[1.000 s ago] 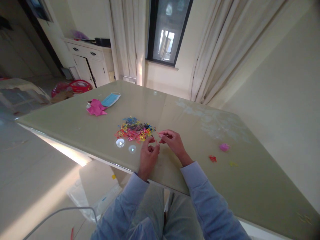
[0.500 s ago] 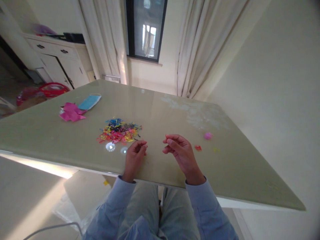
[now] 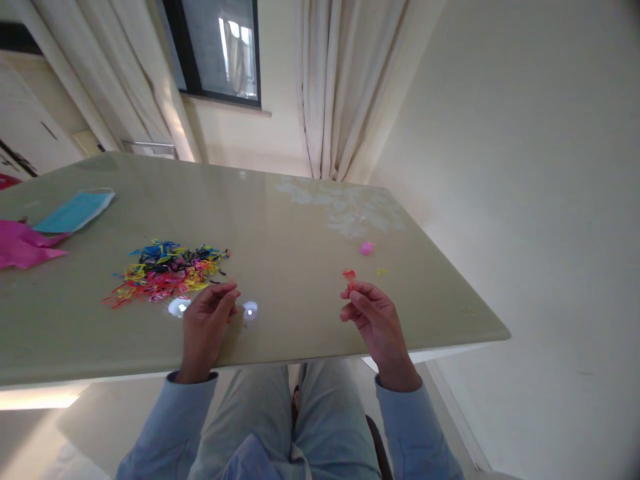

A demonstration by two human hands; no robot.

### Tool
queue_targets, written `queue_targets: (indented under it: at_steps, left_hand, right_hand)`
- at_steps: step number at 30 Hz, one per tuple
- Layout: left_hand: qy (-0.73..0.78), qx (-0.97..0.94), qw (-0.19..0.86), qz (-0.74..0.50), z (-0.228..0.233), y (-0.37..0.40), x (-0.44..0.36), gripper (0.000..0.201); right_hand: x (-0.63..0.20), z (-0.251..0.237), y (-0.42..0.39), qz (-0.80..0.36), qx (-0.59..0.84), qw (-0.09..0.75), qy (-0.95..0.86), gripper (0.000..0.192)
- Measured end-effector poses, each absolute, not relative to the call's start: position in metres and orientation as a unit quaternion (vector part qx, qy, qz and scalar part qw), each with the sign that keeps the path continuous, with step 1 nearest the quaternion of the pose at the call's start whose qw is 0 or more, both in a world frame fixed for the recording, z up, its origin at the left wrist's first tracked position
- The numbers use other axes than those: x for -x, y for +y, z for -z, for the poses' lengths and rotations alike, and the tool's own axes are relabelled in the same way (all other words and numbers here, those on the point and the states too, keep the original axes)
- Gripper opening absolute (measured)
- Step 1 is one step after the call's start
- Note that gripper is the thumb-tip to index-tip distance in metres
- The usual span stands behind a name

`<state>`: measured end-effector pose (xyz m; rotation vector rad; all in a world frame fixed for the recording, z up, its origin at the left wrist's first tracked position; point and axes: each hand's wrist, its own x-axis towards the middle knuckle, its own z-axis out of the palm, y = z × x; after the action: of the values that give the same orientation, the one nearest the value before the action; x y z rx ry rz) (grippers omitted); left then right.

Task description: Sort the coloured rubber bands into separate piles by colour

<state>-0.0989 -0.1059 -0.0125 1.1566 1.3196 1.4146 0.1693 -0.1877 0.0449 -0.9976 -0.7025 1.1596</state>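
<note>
My right hand (image 3: 374, 320) pinches a thin red rubber band (image 3: 351, 285) between thumb and forefinger. Just beyond its fingertips lies a small red clump of bands (image 3: 349, 273) on the table. My left hand (image 3: 207, 327) is closed, thumb against fingers, at the near right side of a loose multicoloured heap of small rubber bands (image 3: 167, 270). Whether anything sits between the left fingertips is too small to make out. Past the right hand are a small pink clump (image 3: 367, 248) and a few yellow bands (image 3: 381, 271).
The glossy greenish table (image 3: 290, 247) reaches toward the window wall. On its left lie a blue face mask (image 3: 77, 211) and a bright pink sheet-like piece (image 3: 25, 245). A pale wall (image 3: 500, 167) stands at the right, with curtains (image 3: 340, 87) at the back.
My view has turned to the right. My hands have moved apart: the right, with its red band, has come up to the red clump; the left stays near the heap.
</note>
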Motion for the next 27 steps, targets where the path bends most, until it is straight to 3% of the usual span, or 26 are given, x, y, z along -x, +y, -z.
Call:
queue_targets:
  at_steps: [6,15,19,27]
  left_hand:
    - [0.537,-0.464,0.427,-0.561,0.015,-0.105,0.099,0.034]
    - [0.536,-0.466,0.419,-0.566,0.014,-0.104,0.100,0.033]
    - [0.539,-0.465,0.418,-0.565,0.013,-0.104,0.099,0.032]
    - [0.536,-0.463,0.420,-0.568,0.014,-0.103,0.098,0.030]
  right_hand:
    - [-0.198,-0.024,-0.181,-0.437,0.543,0.636,-0.332,0.029]
    - [-0.244,-0.012,-0.129,-0.168,0.713,0.483,-0.479,0.030]
    - [-0.246,-0.003,-0.126,-0.129,0.719,0.438,-0.523,0.032]
    - [-0.249,0.011,-0.147,-0.127,0.703,0.462,-0.525,0.041]
